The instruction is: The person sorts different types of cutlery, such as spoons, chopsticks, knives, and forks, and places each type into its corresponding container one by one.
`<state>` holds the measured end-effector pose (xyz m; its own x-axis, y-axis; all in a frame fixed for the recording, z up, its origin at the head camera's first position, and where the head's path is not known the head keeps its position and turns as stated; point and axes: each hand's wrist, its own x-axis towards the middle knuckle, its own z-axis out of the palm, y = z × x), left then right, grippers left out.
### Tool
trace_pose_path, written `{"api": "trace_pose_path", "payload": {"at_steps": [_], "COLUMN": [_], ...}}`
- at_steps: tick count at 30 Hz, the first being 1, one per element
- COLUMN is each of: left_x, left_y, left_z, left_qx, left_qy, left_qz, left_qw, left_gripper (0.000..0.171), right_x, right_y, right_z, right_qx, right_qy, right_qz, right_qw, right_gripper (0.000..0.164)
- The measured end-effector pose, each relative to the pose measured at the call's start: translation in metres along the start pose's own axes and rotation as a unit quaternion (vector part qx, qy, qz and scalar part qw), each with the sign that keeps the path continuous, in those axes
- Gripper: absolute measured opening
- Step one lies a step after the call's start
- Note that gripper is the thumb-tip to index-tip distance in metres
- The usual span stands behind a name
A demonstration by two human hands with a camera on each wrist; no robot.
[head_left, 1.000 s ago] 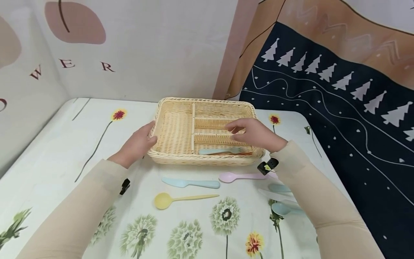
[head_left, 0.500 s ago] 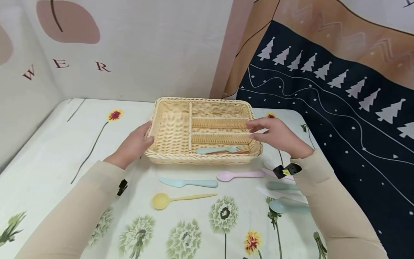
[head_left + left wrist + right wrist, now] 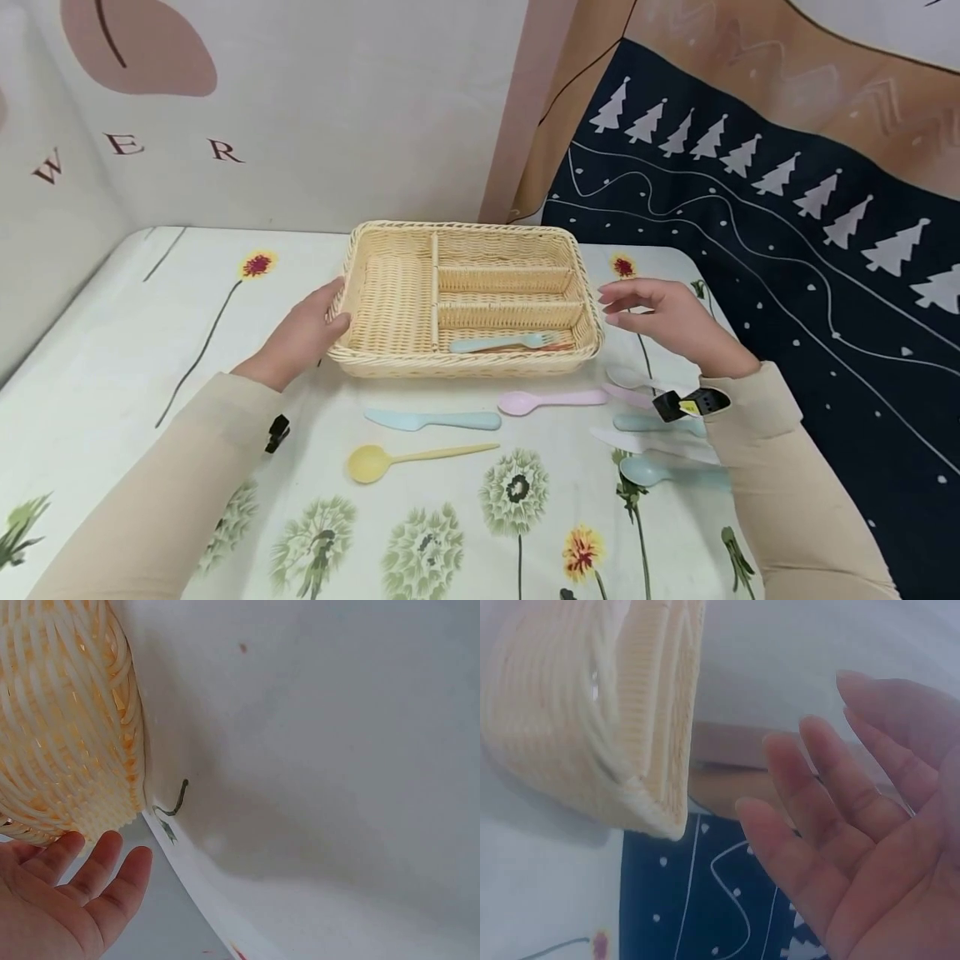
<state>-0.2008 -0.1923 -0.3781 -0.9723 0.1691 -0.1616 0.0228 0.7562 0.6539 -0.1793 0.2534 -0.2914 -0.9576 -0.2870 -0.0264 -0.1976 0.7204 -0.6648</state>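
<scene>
A woven basket (image 3: 457,365) with divided compartments stands toward the back of the table. My left hand (image 3: 300,333) grips its left rim, thumb over the edge; in the left wrist view the fingers (image 3: 105,859) lie against the woven wall. Just off the right end hovers my right hand (image 3: 667,321), holding nothing, its fingers loosely bent and apart from the basket. Inside the front right compartment lies a light blue fork (image 3: 501,342), with something orange (image 3: 558,346) partly hidden beside it.
In front of the basket lie a blue knife (image 3: 435,421), a yellow spoon (image 3: 368,464) and a pink spoon (image 3: 517,403). More cutlery, including a blue spoon (image 3: 641,472) and a white knife (image 3: 622,439), is partly under the right forearm. A fabric wall (image 3: 360,125) rises behind.
My right hand has moved right, from above the basket's right compartments to beyond its right rim. The left hand keeps its grip, and the fork stays in the basket.
</scene>
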Motion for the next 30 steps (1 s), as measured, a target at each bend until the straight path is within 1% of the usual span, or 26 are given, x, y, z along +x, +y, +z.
{"api": "trace_pose_path", "payload": {"at_steps": [3,9,17,21,25,30], "left_x": [0.000,0.002,0.001,0.001,0.001,0.002], "left_y": [0.000,0.000,0.000,0.000,0.001,0.001], "left_z": [0.000,0.001,-0.001,-0.002,-0.001,0.000], "left_qx": [0.003,0.006,0.003,0.003,-0.002,-0.003], "left_qy": [0.002,0.003,0.000,0.002,0.001,-0.001], "left_qz": [0.001,-0.001,-0.002,0.003,-0.001,-0.006], "left_qw": [1.0000,1.0000,1.0000,1.0000,1.0000,1.0000], "left_gripper": [0.068,0.068,0.068,0.068,0.068,0.068], "right_x": [-0.005,-0.015,-0.025,-0.030,-0.034,-0.039], "right_y": [0.004,0.015,0.033,0.044,0.054,0.066], "right_z": [-0.001,-0.002,-0.002,-0.002,0.000,0.005], "right_qx": [0.000,0.004,0.006,0.006,0.005,0.018], "right_qy": [-0.001,-0.013,-0.023,-0.033,-0.047,-0.061], "right_qz": [0.009,0.042,0.064,0.065,0.063,0.062], "right_qw": [1.000,0.999,0.998,0.997,0.997,0.996], "right_gripper": [0.036,0.039,0.037,0.037,0.038,0.037]}}
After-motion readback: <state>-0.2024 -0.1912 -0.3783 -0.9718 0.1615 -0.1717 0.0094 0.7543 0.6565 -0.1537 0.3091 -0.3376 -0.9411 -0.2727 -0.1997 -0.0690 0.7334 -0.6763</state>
